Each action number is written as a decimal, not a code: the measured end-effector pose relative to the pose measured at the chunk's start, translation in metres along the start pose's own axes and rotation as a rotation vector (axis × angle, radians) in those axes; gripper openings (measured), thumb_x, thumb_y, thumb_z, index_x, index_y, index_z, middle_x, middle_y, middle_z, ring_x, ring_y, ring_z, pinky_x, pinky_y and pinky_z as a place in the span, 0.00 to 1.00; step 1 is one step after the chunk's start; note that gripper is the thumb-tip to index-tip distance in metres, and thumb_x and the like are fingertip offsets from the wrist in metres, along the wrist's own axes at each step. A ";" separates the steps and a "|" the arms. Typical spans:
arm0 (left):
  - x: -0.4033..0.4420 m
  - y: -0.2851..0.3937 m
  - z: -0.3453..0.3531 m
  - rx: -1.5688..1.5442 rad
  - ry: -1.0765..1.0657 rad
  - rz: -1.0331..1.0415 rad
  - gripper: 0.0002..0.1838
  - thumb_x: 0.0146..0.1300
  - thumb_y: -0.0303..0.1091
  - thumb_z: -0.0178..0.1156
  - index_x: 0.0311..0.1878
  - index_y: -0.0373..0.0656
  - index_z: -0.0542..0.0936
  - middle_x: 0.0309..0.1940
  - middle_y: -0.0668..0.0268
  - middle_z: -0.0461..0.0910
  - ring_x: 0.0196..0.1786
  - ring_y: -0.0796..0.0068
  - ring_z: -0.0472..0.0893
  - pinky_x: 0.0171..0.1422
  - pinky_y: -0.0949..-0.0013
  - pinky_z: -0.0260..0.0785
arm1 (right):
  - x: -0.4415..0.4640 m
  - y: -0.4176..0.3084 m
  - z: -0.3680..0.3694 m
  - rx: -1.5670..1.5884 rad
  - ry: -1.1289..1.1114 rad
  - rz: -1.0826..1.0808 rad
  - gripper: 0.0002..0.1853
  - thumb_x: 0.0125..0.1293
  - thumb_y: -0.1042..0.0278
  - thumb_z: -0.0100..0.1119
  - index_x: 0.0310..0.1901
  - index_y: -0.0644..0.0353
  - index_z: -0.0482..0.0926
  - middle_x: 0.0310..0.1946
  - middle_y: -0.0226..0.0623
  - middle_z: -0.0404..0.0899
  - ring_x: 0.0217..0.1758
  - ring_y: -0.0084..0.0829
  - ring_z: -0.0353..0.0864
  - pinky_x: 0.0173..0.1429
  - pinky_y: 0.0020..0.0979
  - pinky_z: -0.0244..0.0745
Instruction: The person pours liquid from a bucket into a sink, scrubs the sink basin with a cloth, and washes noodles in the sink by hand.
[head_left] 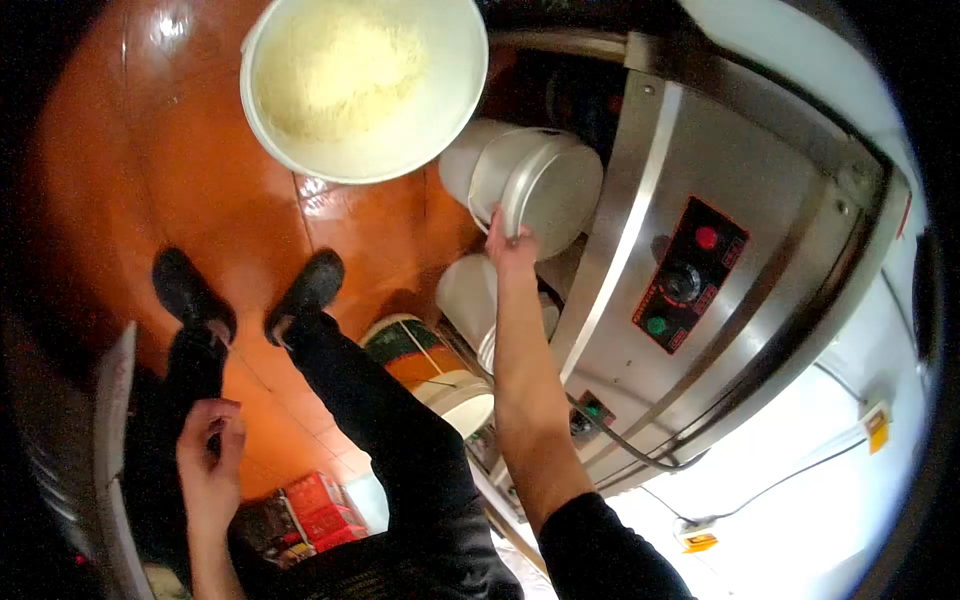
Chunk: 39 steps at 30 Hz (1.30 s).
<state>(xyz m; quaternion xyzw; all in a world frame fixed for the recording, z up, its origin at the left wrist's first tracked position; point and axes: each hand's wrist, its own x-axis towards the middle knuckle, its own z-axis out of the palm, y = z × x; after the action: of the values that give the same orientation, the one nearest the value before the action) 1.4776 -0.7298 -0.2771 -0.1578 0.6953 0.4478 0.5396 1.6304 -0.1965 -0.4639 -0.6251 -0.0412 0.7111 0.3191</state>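
My right hand reaches forward and its fingers close on the rim of a white bucket beside the steel machine. The bucket's round, pale end faces me, and a thin handle runs along its side. My left hand hangs low at the left, loosely curled, with a gap between thumb and fingers and nothing visible in it. In front of me stands a large white tub containing pale yellow, shredded-looking food. Part of the right fingers is hidden behind the bucket's edge.
The stainless steel machine has a black control panel with a knob. Another white bucket and a patterned bucket stand near my right leg. Red packages sit below on the orange tiled floor. A cable hangs by the machine.
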 end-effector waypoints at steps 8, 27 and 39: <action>0.012 0.010 0.015 -0.109 0.031 0.064 0.17 0.69 0.35 0.59 0.56 0.38 0.69 0.41 0.65 0.76 0.45 0.76 0.75 0.52 0.70 0.67 | -0.065 0.087 -0.050 -0.184 -0.260 -0.084 0.19 0.66 0.73 0.46 0.55 0.76 0.70 0.51 0.54 0.77 0.52 0.45 0.80 0.60 0.37 0.81; 0.214 0.181 0.024 -0.053 0.035 0.197 0.40 0.62 0.36 0.61 0.74 0.43 0.53 0.66 0.51 0.65 0.64 0.64 0.68 0.61 0.53 0.68 | -0.230 0.273 -0.206 -0.257 -0.106 0.284 0.26 0.66 0.75 0.51 0.66 0.64 0.60 0.59 0.44 0.71 0.59 0.41 0.76 0.63 0.42 0.77; 0.248 0.148 0.103 -0.152 -0.030 0.359 0.34 0.52 0.19 0.54 0.66 0.43 0.63 0.51 0.59 0.77 0.46 0.66 0.82 0.36 0.69 0.78 | -0.242 0.288 -0.272 -0.510 -0.220 0.348 0.29 0.68 0.78 0.48 0.69 0.64 0.52 0.65 0.48 0.64 0.61 0.44 0.75 0.62 0.43 0.79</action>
<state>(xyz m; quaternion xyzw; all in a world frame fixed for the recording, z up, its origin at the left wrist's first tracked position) 1.3452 -0.5019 -0.4331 -0.0649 0.6685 0.5903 0.4478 1.7667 -0.6397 -0.4455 -0.6018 -0.1447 0.7852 0.0196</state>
